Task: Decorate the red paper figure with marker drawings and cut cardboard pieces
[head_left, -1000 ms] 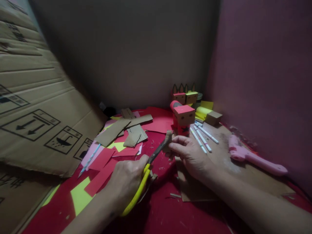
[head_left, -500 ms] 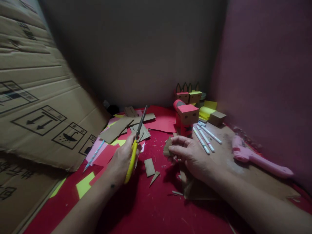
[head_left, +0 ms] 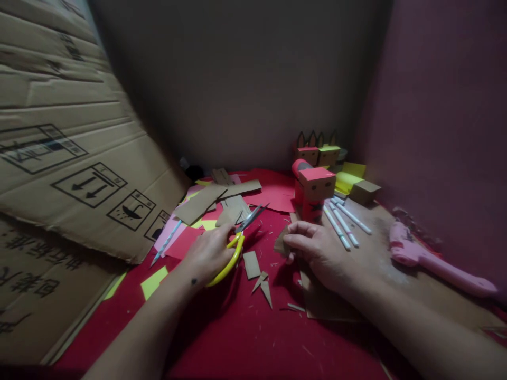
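Observation:
My left hand (head_left: 214, 250) is closed on a pair of yellow-handled scissors (head_left: 233, 258), whose blades stand slightly apart and point away to the right. Between the thumb and fingers of my right hand (head_left: 311, 243) is a small piece of cardboard (head_left: 281, 241), partly hidden by the fingertips. The blades are a short way left of that piece, not touching it. On the red cloth (head_left: 237, 338) below lie a small cardboard rectangle (head_left: 251, 265) and two thin pointed cardboard offcuts (head_left: 266, 293). Just beyond my right hand stands a red tube figure with a box head (head_left: 316, 184).
A large cardboard box (head_left: 79, 158) rises at the left. Cardboard strips (head_left: 202, 203) and coloured paper (head_left: 154, 282) lie beyond my left hand. At right, several markers (head_left: 336, 227) and a pink glue gun (head_left: 435, 264) rest on a board (head_left: 380, 253). More box-headed figures (head_left: 317, 154) stand behind.
The scissors' blades have swung down to the right and parted. A second pointed offcut now lies beside the first on the cloth. The whole view has shifted slightly.

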Tool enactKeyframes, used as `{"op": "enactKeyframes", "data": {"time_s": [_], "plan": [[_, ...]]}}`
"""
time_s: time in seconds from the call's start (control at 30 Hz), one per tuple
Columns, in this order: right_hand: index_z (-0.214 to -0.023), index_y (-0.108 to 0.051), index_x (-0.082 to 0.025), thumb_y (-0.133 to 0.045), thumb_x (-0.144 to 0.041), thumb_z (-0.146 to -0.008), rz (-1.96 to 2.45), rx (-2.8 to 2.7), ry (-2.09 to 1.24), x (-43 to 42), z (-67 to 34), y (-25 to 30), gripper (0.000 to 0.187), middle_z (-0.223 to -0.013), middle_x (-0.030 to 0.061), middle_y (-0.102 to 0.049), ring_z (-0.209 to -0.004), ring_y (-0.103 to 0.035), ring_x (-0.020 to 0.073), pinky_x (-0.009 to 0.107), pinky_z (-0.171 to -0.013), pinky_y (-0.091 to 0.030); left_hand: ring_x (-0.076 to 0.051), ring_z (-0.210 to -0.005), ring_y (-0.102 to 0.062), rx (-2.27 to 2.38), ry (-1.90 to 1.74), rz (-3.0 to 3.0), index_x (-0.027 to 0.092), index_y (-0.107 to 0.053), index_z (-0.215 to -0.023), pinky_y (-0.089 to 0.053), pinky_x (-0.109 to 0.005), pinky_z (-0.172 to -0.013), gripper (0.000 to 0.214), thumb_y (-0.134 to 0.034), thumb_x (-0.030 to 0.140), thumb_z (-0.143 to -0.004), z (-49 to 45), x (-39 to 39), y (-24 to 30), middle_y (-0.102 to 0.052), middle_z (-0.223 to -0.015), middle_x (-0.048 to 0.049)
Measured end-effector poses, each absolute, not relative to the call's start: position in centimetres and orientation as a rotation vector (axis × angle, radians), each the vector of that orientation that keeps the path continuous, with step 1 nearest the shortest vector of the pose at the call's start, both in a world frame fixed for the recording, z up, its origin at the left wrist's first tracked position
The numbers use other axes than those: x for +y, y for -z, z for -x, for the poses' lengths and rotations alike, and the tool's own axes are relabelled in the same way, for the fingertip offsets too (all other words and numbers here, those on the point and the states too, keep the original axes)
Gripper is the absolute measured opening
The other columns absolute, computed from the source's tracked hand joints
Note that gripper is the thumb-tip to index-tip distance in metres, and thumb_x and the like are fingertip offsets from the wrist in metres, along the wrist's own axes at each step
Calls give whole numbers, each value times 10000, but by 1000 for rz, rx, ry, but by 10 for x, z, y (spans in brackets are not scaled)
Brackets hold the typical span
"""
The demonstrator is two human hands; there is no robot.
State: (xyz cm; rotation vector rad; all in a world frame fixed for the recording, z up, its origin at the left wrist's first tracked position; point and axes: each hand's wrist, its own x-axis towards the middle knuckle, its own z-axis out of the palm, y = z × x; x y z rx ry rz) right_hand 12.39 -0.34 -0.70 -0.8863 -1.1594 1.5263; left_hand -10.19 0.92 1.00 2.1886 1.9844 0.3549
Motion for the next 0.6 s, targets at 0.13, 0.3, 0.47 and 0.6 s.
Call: {"op": "enactKeyframes", "data": {"time_s": [0.13,0.3,0.47,0.6], "plan": [[-664,-557,-194,-675,-200,-616,979,-1171,-1558,-6,-121,3,128,-506,-35,-578,-453,-499,106,250,-477,-354,-311,-880,-618,2162,-83,-2328,170,-603,-1058,-435,-364,-689,279,-525,325,-839,110,9,-17,-652,-983,-146],[-666,-562,-190,-664,-163,-585,995,-1182,-1566,-4,-119,6,133,-509,-41,-568,-442,-495,96,248,-473,-366,-255,-998,-557,1789,-464,-2544,171,-623,-1048,-443,-356,-847,226,-528,257,-861,109,11,-13,-600,-1060,-116],[-685,-566,-196,-657,-154,-588,979,-1192,-1549,-3,-118,9,139,-503,-49,-571,-425,-482,92,238,-442,-355,-205,-931,-529,1234,-311,-2484,225,-635,-964,-412,-323,-849,189,-574,157,-798,97,13,-6,-611,-969,-33],[-708,-577,-195,-663,-164,-584,959,-1197,-1567,-1,-118,12,155,-489,-47,-584,-412,-480,95,232,-428,-349,-196,-849,-485,1243,-293,-2334,211,-594,-827,-370,-296,-770,102,-607,154,-743,100,16,-9,-581,-850,-6]]}}
